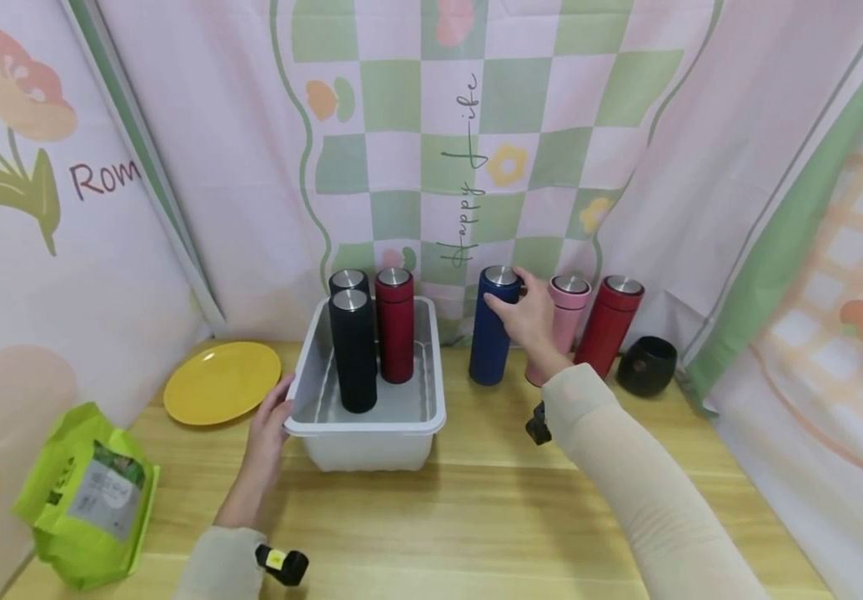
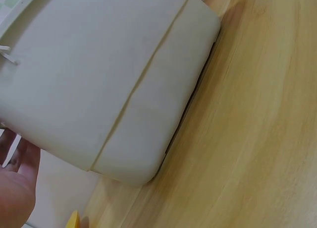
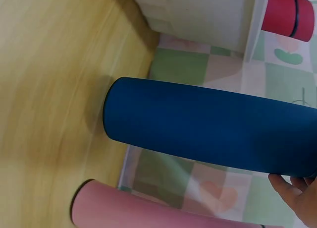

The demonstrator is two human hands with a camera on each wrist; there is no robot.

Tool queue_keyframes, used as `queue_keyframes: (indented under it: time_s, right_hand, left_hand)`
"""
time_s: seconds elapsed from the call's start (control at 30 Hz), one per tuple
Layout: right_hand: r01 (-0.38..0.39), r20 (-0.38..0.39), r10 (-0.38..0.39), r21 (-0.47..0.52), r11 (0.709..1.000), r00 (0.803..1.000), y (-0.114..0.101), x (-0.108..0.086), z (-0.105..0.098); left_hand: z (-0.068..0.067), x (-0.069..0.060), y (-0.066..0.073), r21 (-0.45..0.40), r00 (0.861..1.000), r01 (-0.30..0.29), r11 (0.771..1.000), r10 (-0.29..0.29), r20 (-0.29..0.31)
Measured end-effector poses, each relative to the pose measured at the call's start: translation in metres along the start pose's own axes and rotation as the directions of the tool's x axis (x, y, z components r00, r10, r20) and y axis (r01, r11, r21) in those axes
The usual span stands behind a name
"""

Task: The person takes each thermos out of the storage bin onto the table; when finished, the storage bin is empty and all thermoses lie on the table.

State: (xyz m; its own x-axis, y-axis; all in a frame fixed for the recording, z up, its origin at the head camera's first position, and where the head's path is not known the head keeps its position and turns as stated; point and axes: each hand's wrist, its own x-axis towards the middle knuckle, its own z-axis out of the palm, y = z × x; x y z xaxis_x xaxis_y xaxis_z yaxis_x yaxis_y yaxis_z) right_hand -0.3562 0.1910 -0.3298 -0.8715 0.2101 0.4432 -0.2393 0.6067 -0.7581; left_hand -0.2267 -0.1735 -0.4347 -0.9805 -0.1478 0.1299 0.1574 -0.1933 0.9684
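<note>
My right hand point(image 1: 529, 317) grips a blue thermos point(image 1: 493, 342) near its steel lid, thumb on one side and fingers on the other. In the right wrist view the blue thermos point(image 3: 208, 126) is seen along its length; whether its base touches the table I cannot tell. My left hand point(image 1: 266, 433) rests against the left side of a light grey bin point(image 1: 371, 450), its fingers under the rim. Inside the bin stand a black thermos point(image 1: 353, 354), a dark one point(image 1: 348, 279) mostly hidden behind it, and a dark red thermos point(image 1: 395, 333).
Right of the blue thermos stand a pink thermos point(image 1: 568, 312), a red thermos point(image 1: 609, 321) and a black round cup point(image 1: 647, 367). A yellow plate point(image 1: 223, 383) lies left of the bin. Nearer on the left is a green bag point(image 1: 93, 500). Curtains point(image 1: 446, 150) hang behind the table.
</note>
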Motion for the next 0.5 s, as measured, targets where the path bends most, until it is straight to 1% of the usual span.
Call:
queue_keyframes:
  time_s: [0.13,0.3,0.37,0.5]
  right_hand:
    - [-0.007,0.002,0.007,-0.002,1.000,1.000,0.003,0.001,0.004]
    - [0.002,0.001,-0.002,-0.031,1.000,1.000,0.006,0.001,0.008]
    - [0.007,-0.001,-0.007,-0.044,0.999,1.000,0.008,0.002,0.009]
    - [-0.006,-0.013,0.005,-0.047,0.999,1.000,0.011,0.002,0.012]
  left_hand:
    - [0.001,0.000,0.000,-0.010,1.000,0.003,1.000,-0.004,-0.010]
    - [0.002,0.000,-0.001,-0.013,1.000,0.003,1.000,-0.003,-0.026]
    - [0.002,0.000,-0.001,-0.016,1.000,0.000,1.000,0.000,-0.026]
    - [0.002,0.000,-0.001,-0.012,1.000,-0.001,1.000,0.001,-0.017]
